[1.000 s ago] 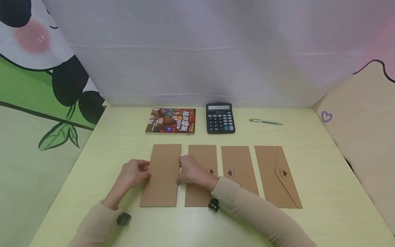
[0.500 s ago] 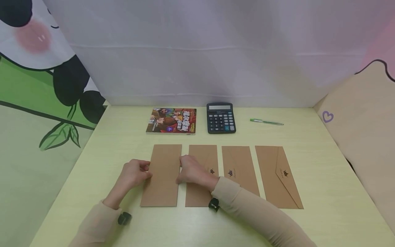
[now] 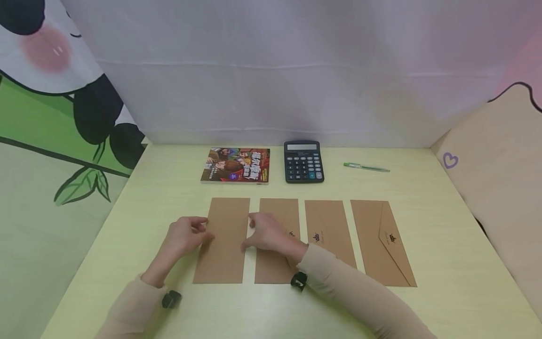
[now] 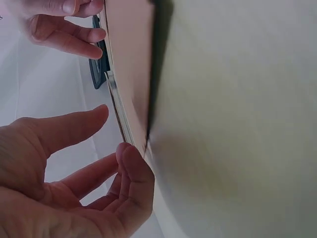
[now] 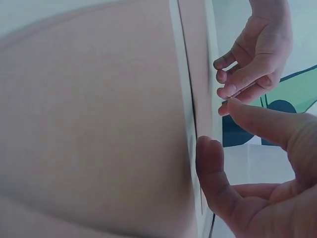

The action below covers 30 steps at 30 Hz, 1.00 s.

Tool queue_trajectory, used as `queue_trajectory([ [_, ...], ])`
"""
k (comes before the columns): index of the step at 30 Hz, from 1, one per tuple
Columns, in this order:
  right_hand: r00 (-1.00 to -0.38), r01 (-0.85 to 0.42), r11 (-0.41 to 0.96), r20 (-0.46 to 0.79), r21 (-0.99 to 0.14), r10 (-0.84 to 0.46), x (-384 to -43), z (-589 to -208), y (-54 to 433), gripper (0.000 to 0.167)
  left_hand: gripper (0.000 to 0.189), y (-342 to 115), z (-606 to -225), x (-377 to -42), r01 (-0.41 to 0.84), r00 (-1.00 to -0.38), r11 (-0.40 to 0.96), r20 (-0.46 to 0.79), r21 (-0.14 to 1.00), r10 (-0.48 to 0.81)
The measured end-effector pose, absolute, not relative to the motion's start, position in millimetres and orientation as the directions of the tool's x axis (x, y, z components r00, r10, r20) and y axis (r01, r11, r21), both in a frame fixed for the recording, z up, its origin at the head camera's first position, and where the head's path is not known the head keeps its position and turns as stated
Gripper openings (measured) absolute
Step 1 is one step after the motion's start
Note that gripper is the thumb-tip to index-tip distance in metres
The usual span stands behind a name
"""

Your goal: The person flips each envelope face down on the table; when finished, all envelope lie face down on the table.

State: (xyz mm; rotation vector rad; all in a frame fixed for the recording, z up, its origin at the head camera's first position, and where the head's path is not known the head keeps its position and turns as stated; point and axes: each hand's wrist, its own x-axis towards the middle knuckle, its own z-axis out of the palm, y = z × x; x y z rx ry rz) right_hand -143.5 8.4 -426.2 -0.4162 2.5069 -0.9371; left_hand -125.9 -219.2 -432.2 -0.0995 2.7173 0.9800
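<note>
Four brown kraft envelopes lie in a row, the leftmost envelope [image 3: 226, 240] plain side up. At its left edge is my left hand [image 3: 184, 238], thumb tip over the paper; the left wrist view shows that thumb parted from the bent fingers [image 4: 136, 183]. My right hand [image 3: 271, 233] reaches across the second envelope [image 3: 277, 209] to the plain one's right edge. Thumb and forefinger there stand apart, with fingertips [image 5: 209, 151] close to the edge; contact is unclear. The third envelope [image 3: 328, 221] and the fourth envelope [image 3: 366, 235] lie farther right.
Behind the row are a colourful book [image 3: 235, 165], a black calculator [image 3: 303, 162] and a green pen [image 3: 366, 167]. A pale cloth wall [image 3: 288, 94] rises at the back of the table [image 3: 288, 310]. Printed panels flank both sides.
My right hand has drawn slightly right, away from the plain envelope's edge. The left thumb has moved a little over the paper. The envelopes have stayed in place.
</note>
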Motion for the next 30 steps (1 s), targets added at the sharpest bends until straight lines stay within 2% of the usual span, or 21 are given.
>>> queue_trajectory([
  [7,-0.863,-0.128,0.701,-0.27,-0.701,-0.428,-143,-420,19,0.08,0.048,-199,-427,-129,-0.111,-0.972,0.733,-0.228,0.671,0.062],
  [18,-0.875,-0.099,0.683,-0.263,-0.724,-0.406,-138,-422,44,0.079,0.037,-166,-432,-126,0.007,-0.97,0.696,-0.164,0.718,0.179],
  [25,-0.883,-0.076,0.677,-0.266,-0.732,-0.386,-136,-419,61,0.076,0.037,-144,-435,-123,-0.022,-0.954,0.654,-0.212,0.756,0.213],
  [30,-0.903,-0.079,0.68,-0.237,-0.729,-0.359,-136,-420,78,0.077,0.036,-132,-434,-121,0.009,-0.947,0.665,-0.207,0.747,0.245],
])
